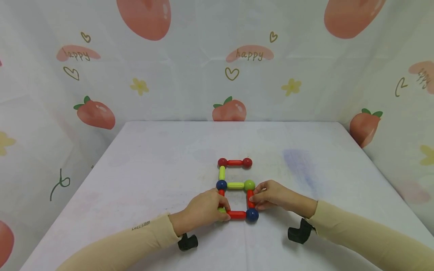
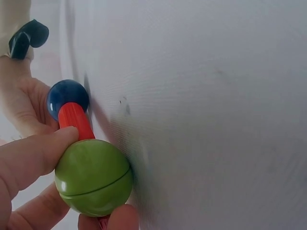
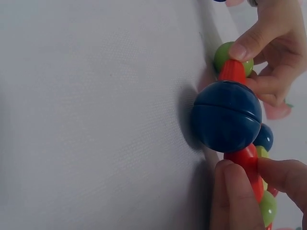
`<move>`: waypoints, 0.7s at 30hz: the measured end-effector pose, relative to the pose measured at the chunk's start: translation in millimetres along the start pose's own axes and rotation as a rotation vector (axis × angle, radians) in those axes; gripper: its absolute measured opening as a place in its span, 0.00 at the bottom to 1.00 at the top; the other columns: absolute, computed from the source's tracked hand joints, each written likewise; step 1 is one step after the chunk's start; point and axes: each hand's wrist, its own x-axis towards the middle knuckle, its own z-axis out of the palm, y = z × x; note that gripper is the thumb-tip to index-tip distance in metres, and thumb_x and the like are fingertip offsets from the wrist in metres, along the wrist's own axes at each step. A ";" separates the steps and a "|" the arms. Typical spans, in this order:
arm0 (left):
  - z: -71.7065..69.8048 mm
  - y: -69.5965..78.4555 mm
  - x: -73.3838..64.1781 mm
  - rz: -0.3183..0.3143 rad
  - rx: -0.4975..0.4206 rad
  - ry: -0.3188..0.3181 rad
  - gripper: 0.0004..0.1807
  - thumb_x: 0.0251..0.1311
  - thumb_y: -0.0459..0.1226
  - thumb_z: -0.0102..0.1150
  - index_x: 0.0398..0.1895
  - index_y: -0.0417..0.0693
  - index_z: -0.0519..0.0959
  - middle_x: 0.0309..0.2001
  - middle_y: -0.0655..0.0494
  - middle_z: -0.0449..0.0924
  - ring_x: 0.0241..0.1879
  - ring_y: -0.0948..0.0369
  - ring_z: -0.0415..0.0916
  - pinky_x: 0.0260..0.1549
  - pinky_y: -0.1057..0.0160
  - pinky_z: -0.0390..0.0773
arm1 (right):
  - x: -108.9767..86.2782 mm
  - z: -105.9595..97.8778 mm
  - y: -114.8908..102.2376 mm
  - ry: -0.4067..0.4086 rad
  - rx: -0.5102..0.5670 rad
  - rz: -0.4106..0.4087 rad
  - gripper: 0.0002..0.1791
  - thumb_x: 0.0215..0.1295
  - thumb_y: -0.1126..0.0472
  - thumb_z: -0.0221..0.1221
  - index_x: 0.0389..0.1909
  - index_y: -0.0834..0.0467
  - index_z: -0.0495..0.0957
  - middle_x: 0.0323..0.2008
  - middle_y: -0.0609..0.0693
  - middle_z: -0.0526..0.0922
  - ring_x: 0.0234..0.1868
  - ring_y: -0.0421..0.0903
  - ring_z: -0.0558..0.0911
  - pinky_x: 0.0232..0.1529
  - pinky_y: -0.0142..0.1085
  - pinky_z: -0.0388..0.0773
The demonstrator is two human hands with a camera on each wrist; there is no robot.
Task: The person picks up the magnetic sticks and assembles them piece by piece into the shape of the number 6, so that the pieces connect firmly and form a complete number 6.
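On the white table lies a flat figure of magnetic rods and balls, its lower part a square. My left hand (image 1: 205,207) is at the lower left corner, its thumb and fingers around a green ball (image 2: 93,177) and touching the ends of red rods there. A bottom red rod (image 1: 237,215) runs from that ball to a blue ball (image 1: 252,215). On the right side, my right hand (image 1: 279,195) pinches an upright red rod (image 3: 247,165) between the blue ball and another green ball (image 1: 249,185). Fingers partly cover the left side's red rod (image 1: 221,193).
Above the square, a yellow-green rod (image 1: 222,173) leads from a blue ball (image 1: 222,185) to a dark red ball (image 1: 222,162). A red rod (image 1: 234,162) joins that to another red ball (image 1: 247,162). A peach-print curtain (image 1: 190,86) hangs behind the table (image 1: 162,150).
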 end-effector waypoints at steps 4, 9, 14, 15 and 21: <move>-0.6 -2.5 -1.0 0.003 -0.012 0.009 0.08 0.53 0.42 0.78 0.35 0.54 0.89 0.31 0.60 0.72 0.31 0.65 0.68 0.27 0.69 0.67 | -2.0 -0.6 3.2 0.003 0.022 -0.025 0.15 0.65 0.65 0.65 0.48 0.67 0.74 0.33 0.50 0.85 0.29 0.38 0.84 0.37 0.29 0.86; -3.8 -4.5 -3.8 -0.001 -0.050 0.007 0.12 0.53 0.44 0.77 0.40 0.53 0.88 0.31 0.61 0.74 0.30 0.64 0.70 0.27 0.68 0.69 | -8.8 -4.8 6.2 -0.003 0.006 -0.058 0.19 0.65 0.64 0.65 0.51 0.70 0.74 0.37 0.51 0.87 0.34 0.40 0.86 0.43 0.34 0.87; -16.5 -2.1 -8.8 -0.018 -0.103 0.053 0.16 0.58 0.45 0.73 0.48 0.52 0.85 0.36 0.58 0.77 0.34 0.62 0.74 0.29 0.66 0.74 | -19.3 -15.6 1.9 0.007 -0.036 -0.133 0.20 0.67 0.65 0.63 0.56 0.71 0.73 0.40 0.53 0.85 0.38 0.42 0.87 0.45 0.40 0.88; -20.4 -1.6 -9.5 -0.021 -0.106 0.080 0.17 0.60 0.45 0.72 0.50 0.52 0.84 0.38 0.57 0.77 0.36 0.62 0.75 0.29 0.66 0.75 | -21.4 -18.2 0.0 0.013 -0.042 -0.161 0.21 0.67 0.66 0.62 0.57 0.72 0.72 0.42 0.56 0.84 0.40 0.43 0.86 0.46 0.41 0.88; -45.6 -2.8 -11.4 0.003 -0.015 0.373 0.24 0.66 0.47 0.66 0.63 0.53 0.77 0.53 0.51 0.78 0.43 0.58 0.80 0.34 0.64 0.82 | -33.8 -26.4 -15.2 0.189 -0.218 -0.370 0.27 0.72 0.58 0.61 0.65 0.68 0.68 0.60 0.66 0.78 0.58 0.58 0.83 0.54 0.48 0.85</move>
